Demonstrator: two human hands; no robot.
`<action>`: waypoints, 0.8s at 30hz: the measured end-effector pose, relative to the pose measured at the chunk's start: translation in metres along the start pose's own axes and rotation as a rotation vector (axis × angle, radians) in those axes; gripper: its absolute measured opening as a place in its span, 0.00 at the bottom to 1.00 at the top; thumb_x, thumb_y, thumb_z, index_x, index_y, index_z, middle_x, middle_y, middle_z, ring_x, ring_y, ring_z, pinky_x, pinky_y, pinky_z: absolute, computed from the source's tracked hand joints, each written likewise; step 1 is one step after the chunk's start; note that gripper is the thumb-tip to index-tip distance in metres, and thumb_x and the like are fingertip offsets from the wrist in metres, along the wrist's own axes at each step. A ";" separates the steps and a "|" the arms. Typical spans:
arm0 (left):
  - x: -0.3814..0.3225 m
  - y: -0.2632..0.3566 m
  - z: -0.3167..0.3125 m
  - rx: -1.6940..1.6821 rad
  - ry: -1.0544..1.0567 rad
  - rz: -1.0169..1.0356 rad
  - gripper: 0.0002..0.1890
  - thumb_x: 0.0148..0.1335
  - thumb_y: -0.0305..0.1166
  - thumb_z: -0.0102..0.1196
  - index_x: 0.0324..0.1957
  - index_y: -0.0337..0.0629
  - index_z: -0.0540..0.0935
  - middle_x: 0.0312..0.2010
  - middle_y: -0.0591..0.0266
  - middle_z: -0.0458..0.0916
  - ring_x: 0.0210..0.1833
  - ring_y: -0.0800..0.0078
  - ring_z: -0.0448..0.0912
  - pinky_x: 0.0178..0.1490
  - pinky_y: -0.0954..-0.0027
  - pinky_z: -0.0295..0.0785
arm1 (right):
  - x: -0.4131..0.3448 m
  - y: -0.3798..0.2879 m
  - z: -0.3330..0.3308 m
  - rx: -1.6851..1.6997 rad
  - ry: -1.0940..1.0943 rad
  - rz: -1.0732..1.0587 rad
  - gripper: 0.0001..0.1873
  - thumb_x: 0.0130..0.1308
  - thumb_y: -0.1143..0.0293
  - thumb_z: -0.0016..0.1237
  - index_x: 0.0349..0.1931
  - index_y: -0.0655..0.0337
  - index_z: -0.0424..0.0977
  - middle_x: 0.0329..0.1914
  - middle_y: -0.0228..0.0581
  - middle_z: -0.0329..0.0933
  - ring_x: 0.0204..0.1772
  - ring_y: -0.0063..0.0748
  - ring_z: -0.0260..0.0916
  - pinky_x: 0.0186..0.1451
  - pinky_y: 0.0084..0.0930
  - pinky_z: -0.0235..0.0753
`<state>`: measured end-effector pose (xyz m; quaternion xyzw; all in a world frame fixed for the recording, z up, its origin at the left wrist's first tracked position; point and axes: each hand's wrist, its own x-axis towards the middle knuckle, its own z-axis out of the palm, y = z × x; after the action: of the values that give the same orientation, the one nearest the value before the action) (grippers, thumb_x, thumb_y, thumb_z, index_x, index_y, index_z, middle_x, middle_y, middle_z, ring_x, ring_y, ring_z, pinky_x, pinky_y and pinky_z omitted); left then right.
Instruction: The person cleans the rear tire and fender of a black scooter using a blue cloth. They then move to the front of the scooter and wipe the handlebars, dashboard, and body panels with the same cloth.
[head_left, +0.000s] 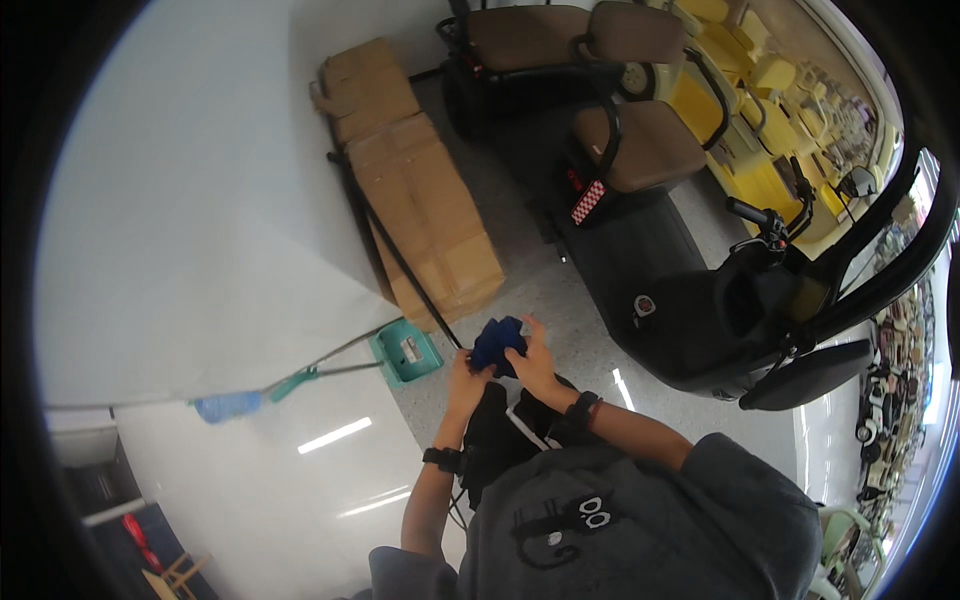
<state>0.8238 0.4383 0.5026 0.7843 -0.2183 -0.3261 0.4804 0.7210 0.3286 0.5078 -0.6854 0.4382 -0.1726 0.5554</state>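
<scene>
My left hand and my right hand both grip a bunched dark blue cloth in front of my body. The left thumb presses on the lower left edge of the cloth, and the right thumb lies across its right side. A long black pole slants down toward my left hand; whether the hand touches it, I cannot tell. Black straps circle both forearms near the wrists. Just left of the hands a teal dustpan with a long handle rests on the floor.
Cardboard boxes stand against the white wall. To the right is a black electric tricycle with brown seats. Yellow vehicles stand beyond it. A broom with blue bristles lies at the left, and a wooden stool is at lower left.
</scene>
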 end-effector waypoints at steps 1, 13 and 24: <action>0.019 0.011 -0.006 0.071 0.001 0.016 0.23 0.46 0.32 0.65 0.43 0.35 0.71 0.24 0.53 0.79 0.26 0.64 0.79 0.30 0.68 0.70 | 0.008 -0.018 -0.001 0.045 0.004 -0.009 0.38 0.54 0.71 0.50 0.64 0.52 0.46 0.33 0.51 0.74 0.38 0.54 0.74 0.44 0.41 0.71; 0.167 0.112 0.124 0.062 -0.425 0.220 0.18 0.49 0.34 0.64 0.38 0.34 0.76 0.27 0.52 0.82 0.30 0.67 0.81 0.34 0.70 0.73 | 0.119 0.002 -0.111 0.094 0.330 -0.076 0.30 0.49 0.72 0.54 0.56 0.52 0.63 0.48 0.51 0.70 0.51 0.47 0.70 0.48 0.32 0.73; 0.186 0.194 0.260 -0.029 -1.008 0.484 0.15 0.55 0.31 0.58 0.45 0.36 0.76 0.33 0.56 0.82 0.36 0.73 0.81 0.40 0.73 0.73 | 0.119 0.007 -0.254 0.495 0.785 0.222 0.27 0.43 0.79 0.47 0.50 0.53 0.67 0.40 0.39 0.69 0.39 0.29 0.69 0.36 0.21 0.70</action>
<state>0.7592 0.0716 0.5361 0.4521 -0.5903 -0.5442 0.3887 0.6009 0.0792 0.5539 -0.3645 0.6311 -0.4574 0.5095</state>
